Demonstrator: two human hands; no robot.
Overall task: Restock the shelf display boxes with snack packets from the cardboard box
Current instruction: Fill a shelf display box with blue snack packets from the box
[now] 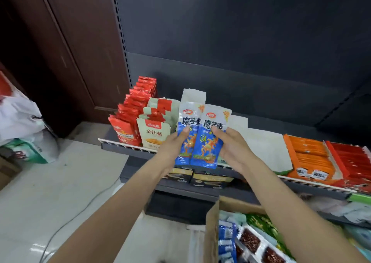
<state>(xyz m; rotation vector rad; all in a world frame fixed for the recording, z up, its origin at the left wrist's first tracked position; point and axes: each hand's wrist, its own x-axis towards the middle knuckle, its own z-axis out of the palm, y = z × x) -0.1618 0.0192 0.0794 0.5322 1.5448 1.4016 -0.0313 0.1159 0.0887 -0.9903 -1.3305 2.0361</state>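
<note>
The restocking looks partly done, with a fair amount left. At the middle of the frame both hands hold blue and white snack packets upright in front of the shelf [128, 146]: the left hand [174, 146] grips the left packet [185, 136] with its thumb across the front, and the right hand [230, 148] grips the right packet [210, 140] the same way, so the two packets stand side by side, edges touching or slightly overlapping. Whether each hand holds one packet or a small stack cannot be told. They hover just in front of a white display box [193, 95] whose raised back flap shows above them; its inside is hidden behind the packets, so how full it is cannot be judged. To the left of centre, the red packets [132, 112] and the cream packets [153, 132] stand in full rows. To the right, a white box [267, 146] looks empty or nearly so, while the orange packets [309, 154] and the red packets at the right edge [353, 158] lie flat in their trays. In the lower right, the cardboard box [212, 226] is open and holds more blue packets [226, 236] along with other snacks, so more loads seem to remain.
</note>
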